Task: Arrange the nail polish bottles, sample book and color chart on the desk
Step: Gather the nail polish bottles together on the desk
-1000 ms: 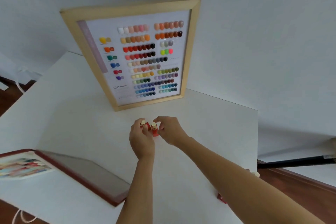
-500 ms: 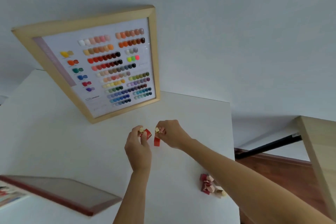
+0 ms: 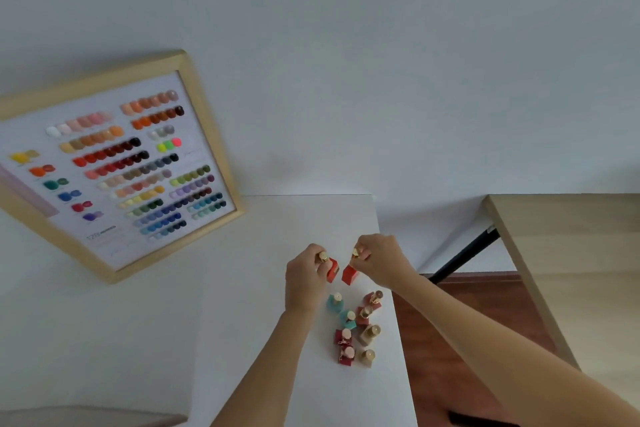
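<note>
My left hand (image 3: 304,276) grips a red nail polish bottle (image 3: 331,269) by its gold cap. My right hand (image 3: 379,258) grips a second red bottle (image 3: 349,274) the same way. Both bottles are tilted and held just above the white desk (image 3: 242,322), close together. Right below them stands a cluster of several bottles (image 3: 356,328), teal, dark red and beige, near the desk's right edge. The wood-framed color chart (image 3: 117,163) leans against the wall at the left. A corner of the sample book (image 3: 86,418) shows at the bottom left, blurred.
The desk's right edge runs close beside the bottle cluster. Beyond it lie a brown wooden floor (image 3: 450,340), a black table leg (image 3: 464,255) and a light wooden tabletop (image 3: 571,253) at the right.
Both hands have carried the two red bottles rightward toward the desk's right edge. The view has swung right, so the bottle cluster now shows fully and the sample book is almost out of view.
</note>
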`<state>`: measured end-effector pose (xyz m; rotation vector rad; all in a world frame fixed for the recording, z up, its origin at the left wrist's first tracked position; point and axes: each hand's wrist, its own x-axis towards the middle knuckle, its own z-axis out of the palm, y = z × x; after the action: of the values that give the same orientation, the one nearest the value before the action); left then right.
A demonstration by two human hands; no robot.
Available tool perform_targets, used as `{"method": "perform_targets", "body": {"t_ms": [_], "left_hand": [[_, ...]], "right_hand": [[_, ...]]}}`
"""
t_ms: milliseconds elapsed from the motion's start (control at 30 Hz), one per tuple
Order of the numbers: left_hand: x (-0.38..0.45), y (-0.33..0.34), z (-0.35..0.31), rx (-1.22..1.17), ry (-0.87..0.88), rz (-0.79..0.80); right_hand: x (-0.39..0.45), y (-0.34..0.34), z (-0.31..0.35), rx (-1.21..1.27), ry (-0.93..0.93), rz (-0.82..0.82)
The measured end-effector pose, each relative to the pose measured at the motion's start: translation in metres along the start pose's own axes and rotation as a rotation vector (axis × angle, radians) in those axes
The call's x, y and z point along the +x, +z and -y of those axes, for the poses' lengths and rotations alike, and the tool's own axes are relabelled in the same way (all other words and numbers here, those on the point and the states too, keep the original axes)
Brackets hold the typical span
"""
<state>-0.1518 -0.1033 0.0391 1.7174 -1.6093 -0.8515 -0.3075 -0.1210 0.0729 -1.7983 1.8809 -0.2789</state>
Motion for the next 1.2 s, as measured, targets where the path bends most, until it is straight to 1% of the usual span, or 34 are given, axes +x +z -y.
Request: {"method": "perform_targets", "body": {"t_ms": [100,200,433,733,900,1200], "left_hand": [[-0.001,0.012,-0.004,0.028,0.006,0.087],[-0.003,0.019,-0.007,0.059,-0.003,0.131],[-0.007,0.024,-0.008,0.104,-0.012,0.176],[-0.014,0.019,-0.016,0.131,-0.007,0.212],[-0.022,0.005,-0.020,0.114,-0.017,0.181],[-0.039,-0.053,-0.032,0.096,-0.003,-0.012]], "right_hand": [[-0.006,0.002,-0.013,-0.024,0.052,-0.004],[-0.009,0.006,-0.021,-0.035,0.066,0.021],[-0.014,0.016,-0.024,-0.101,0.020,0.091],[-0.023,0.013,-0.021,-0.167,-0.057,0.119],[-0.031,0.003,-0.017,-0.154,-0.092,0.098],[-0.042,-0.013,0.016,-0.115,-0.181,0.022]]}}
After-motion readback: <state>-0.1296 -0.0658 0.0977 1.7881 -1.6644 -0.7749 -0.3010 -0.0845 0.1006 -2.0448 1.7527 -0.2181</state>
